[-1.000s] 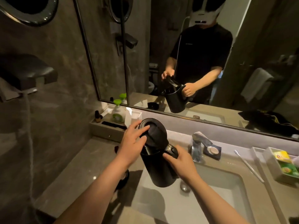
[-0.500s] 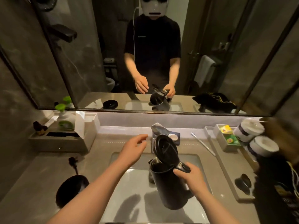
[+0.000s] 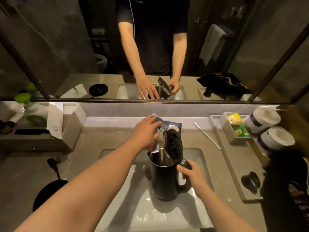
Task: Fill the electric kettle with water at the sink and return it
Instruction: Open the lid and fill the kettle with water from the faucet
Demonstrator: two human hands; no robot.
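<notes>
kettle (image 3: 164,180) in right hand (image 3: 192,173) – left hand (image 3: 145,133) on faucet (image 3: 159,125)

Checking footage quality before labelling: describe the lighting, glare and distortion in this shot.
Head view: dim, warm light; the far corners fall near black. A bright strip glows under the mirror. Small glints speckle the wet sink, and the kettle casts a shadow there. Wide-angle bending tilts the mirror's frame bars and stretches both forearms.

One camera on my head looks forward and down, close over the sink (image 3: 197,158) and facing the mirror (image 3: 66,47).
</notes>
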